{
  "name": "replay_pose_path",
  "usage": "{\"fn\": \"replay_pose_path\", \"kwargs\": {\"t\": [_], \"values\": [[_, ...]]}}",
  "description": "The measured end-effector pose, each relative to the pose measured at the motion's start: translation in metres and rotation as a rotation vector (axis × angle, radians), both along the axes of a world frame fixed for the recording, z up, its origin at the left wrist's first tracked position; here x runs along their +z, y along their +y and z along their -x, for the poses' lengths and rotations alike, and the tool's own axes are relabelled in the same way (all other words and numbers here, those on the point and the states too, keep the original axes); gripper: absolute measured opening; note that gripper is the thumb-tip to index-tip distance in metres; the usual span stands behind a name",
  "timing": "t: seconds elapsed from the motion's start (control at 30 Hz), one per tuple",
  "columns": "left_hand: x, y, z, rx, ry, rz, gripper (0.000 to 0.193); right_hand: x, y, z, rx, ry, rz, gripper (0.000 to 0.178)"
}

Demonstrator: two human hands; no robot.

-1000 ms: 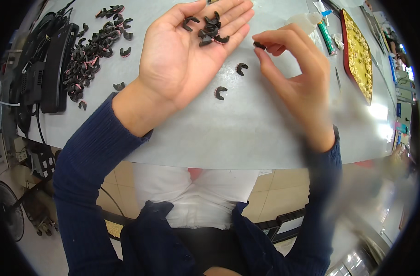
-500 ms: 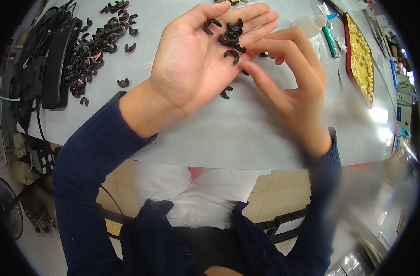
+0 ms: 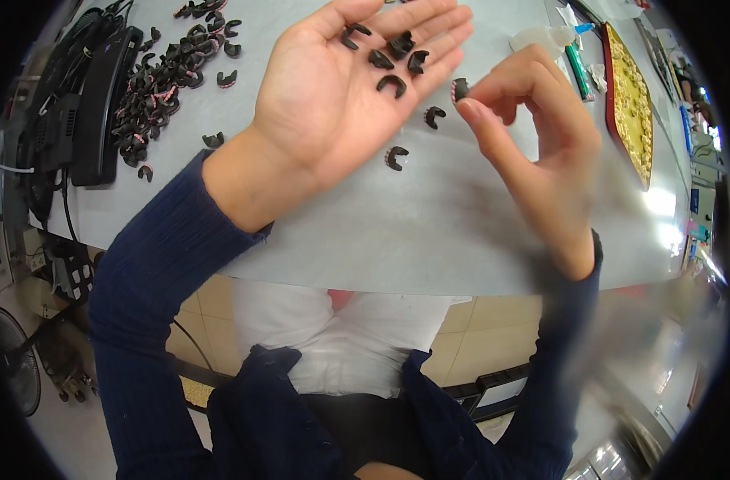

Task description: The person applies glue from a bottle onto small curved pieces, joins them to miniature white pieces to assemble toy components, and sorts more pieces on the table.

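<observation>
My left hand [image 3: 333, 104] lies palm up over the table, fingers stretched out. Several small black U-shaped pieces [image 3: 392, 86] rest loose on its palm and fingers. To its right, my right hand [image 3: 533, 120] pinches one black curved piece with a pink toothed edge [image 3: 459, 90] between thumb and index finger. Below the fingertips, a black U-shaped piece [image 3: 434, 118] lies on the table, and another with a pink edge [image 3: 396, 158] sits nearer to me.
A heap of similar black pieces [image 3: 161, 100] spreads over the grey table [image 3: 365, 240] at the left, beside a long black box [image 3: 109, 108] and cables. At the right are a red-rimmed tray of small yellowish pieces [image 3: 627, 104], a green tube [image 3: 579, 72] and a translucent bottle [image 3: 541, 38].
My right hand has drawn away from the left palm to the right, a black piece now showing in its pinch. My left hand has shifted slightly left; the pieces on it lie more spread.
</observation>
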State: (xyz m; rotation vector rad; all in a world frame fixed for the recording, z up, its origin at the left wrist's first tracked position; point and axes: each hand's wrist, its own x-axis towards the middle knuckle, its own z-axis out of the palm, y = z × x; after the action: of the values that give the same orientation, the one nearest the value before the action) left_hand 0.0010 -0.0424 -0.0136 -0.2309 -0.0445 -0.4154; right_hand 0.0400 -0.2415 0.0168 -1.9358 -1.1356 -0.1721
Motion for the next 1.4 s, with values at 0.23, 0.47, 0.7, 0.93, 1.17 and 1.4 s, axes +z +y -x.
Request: {"fn": "replay_pose_path", "kwargs": {"t": [0.23, 0.47, 0.7, 0.93, 1.17, 1.4], "values": [[-0.008, 0.003, -0.005, 0.064, -0.105, -0.079, 0.056, 0.005, -0.009, 0.008, 0.023, 0.286, 0.311, 0.013], [0.004, -0.005, 0.000, 0.075, 0.012, -0.167, 0.056, 0.005, -0.006, 0.008, -0.037, 0.228, 0.214, 0.015], [0.021, -0.024, 0.005, 0.034, 0.055, -0.483, 0.057, -0.010, 0.007, 0.013, 0.003, -0.051, 0.033, 0.020], [0.007, -0.020, 0.003, 0.029, 0.007, -0.352, 0.057, -0.012, 0.011, 0.016, -0.023, -0.020, 0.013, 0.018], [-0.009, -0.001, -0.005, 0.063, -0.106, -0.084, 0.055, 0.000, -0.012, -0.010, -0.212, -0.086, 0.111, 0.010], [-0.001, -0.003, -0.004, 0.145, -0.044, -0.195, 0.053, -0.015, -0.018, -0.023, -0.294, 0.031, 0.249, 0.012]]}}
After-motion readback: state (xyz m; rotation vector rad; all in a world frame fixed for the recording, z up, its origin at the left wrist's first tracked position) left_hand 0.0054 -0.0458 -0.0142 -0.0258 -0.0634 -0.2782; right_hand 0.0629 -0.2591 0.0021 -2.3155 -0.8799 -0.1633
